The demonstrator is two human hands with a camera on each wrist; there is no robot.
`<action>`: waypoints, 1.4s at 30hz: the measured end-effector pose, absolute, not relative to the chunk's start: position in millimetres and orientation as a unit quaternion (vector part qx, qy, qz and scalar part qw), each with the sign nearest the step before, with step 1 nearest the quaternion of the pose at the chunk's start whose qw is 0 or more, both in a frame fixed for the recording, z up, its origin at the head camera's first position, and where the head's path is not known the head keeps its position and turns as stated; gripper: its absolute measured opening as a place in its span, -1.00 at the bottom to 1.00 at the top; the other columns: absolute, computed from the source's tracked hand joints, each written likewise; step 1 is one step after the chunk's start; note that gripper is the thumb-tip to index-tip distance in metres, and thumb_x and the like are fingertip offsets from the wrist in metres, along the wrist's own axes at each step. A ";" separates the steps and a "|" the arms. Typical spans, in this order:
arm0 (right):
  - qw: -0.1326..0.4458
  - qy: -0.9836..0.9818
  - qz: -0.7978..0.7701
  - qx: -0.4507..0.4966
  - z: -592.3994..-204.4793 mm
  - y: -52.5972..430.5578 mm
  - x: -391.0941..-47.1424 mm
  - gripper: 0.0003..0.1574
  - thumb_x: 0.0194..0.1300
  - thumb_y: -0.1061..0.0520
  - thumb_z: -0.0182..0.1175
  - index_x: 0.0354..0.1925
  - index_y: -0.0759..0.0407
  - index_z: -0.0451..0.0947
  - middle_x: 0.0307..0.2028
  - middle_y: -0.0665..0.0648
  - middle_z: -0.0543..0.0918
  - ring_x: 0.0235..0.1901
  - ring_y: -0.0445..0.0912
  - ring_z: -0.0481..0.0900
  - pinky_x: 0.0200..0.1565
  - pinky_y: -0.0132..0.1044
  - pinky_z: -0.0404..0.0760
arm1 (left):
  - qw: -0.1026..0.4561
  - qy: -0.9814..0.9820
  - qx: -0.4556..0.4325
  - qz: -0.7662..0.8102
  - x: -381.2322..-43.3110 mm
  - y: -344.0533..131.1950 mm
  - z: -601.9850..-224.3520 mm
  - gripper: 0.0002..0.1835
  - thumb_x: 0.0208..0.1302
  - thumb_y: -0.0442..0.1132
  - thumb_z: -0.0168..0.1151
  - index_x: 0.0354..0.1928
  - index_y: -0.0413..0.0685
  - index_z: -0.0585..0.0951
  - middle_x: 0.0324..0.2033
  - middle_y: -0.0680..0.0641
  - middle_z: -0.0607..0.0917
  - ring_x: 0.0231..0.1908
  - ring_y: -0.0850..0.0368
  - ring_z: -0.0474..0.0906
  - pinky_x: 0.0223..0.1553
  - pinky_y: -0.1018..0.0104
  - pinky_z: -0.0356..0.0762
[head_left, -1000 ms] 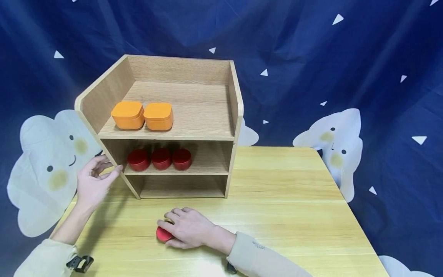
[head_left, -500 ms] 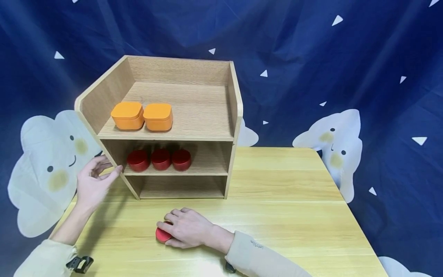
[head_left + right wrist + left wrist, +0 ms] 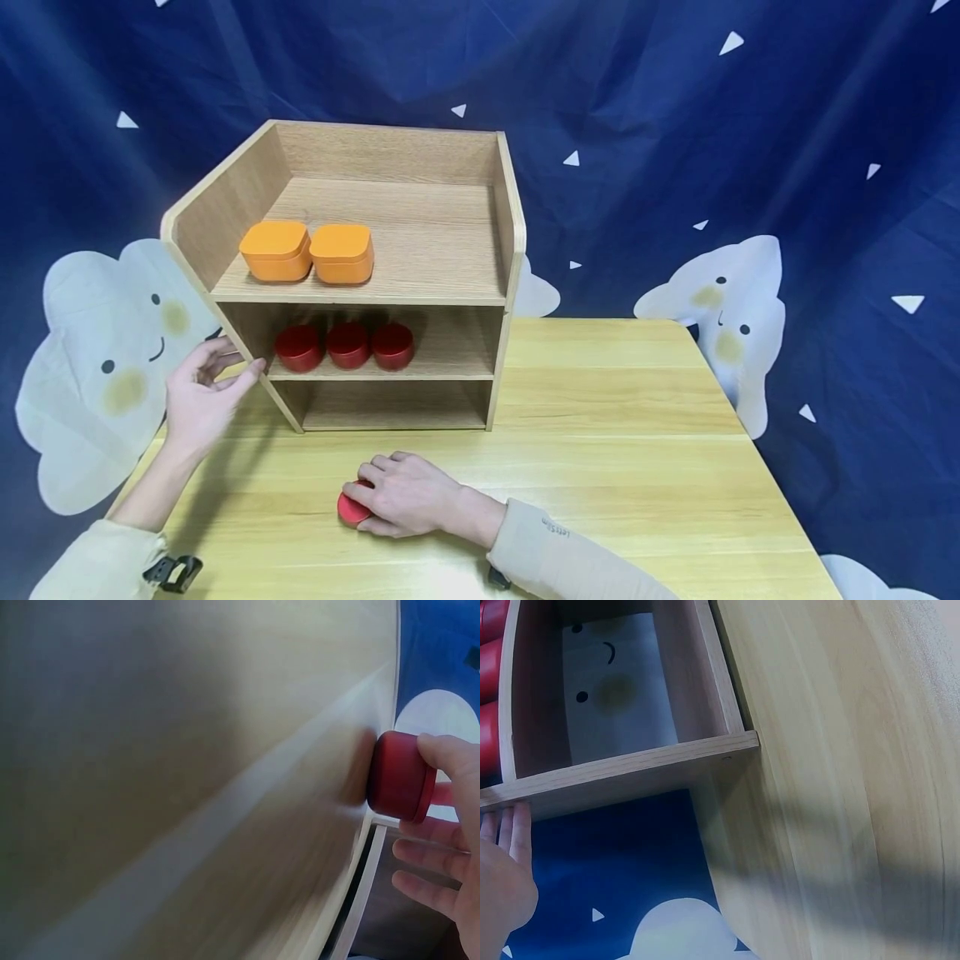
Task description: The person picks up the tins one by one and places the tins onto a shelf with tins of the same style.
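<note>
In the head view a small wooden shelf point(image 3: 390, 297) stands at the back of the table. My left hand point(image 3: 201, 392) holds its left side panel, with the thumb at the front edge and the fingers on the outer face. The left wrist view shows these fingers point(image 3: 519, 834) against the panel. Nearer the front, my right hand point(image 3: 408, 493) grips a red round lidded container point(image 3: 352, 510) by thumb and fingers. That container point(image 3: 400, 774) is upright on the tabletop; the right wrist view shows the thumb at its lid and several fingers spread beyond it.
Two orange lidded boxes point(image 3: 275, 250) sit on the shelf's top level, at the left. Three red round containers point(image 3: 348, 345) stand in a row on the middle level. The wooden table point(image 3: 615, 467) extends to the right, and a dark blue patterned curtain point(image 3: 675, 125) hangs behind.
</note>
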State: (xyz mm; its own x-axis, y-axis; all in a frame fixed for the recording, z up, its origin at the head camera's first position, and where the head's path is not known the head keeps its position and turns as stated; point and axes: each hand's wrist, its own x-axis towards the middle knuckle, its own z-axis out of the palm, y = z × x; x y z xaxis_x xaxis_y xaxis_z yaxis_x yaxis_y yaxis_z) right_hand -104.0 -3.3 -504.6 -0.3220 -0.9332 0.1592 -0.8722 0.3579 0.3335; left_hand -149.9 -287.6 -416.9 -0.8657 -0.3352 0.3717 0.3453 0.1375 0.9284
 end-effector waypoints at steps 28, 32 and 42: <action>0.174 -0.815 -0.081 0.547 -496.7 15.4 -100.2 -0.38 0.51 -0.43 0.04 0.29 -0.18 0.57 0.04 -0.15 0.71 0.01 -0.27 0.68 0.05 -0.45 0.70 | 0.250 -0.717 0.014 -0.651 -150.7 -287.5 -415.8 -0.55 0.12 -0.69 0.36 -0.08 -0.02 0.73 -0.27 0.25 0.80 -0.21 0.45 0.71 -0.23 0.70 0.70; 0.175 -0.817 -0.086 0.542 -494.1 19.3 -100.0 -0.34 0.51 -0.44 0.02 0.34 -0.17 0.54 0.07 -0.15 0.70 0.05 -0.26 0.67 0.08 -0.43 0.71 | 0.250 -0.710 0.015 -0.658 -152.0 -287.9 -416.2 -0.54 0.11 -0.69 0.35 -0.08 -0.01 0.73 -0.27 0.24 0.80 -0.21 0.44 0.71 -0.24 0.71 0.69; 0.176 -0.825 -0.079 0.531 -483.4 26.5 -100.9 -0.34 0.53 -0.41 0.01 0.37 -0.16 0.52 0.08 -0.14 0.69 0.06 -0.25 0.68 0.13 -0.40 0.72 | 0.252 -0.709 0.011 -0.658 -152.0 -288.5 -417.8 -0.56 0.12 -0.69 0.35 -0.08 -0.03 0.73 -0.27 0.24 0.81 -0.20 0.44 0.72 -0.24 0.70 0.70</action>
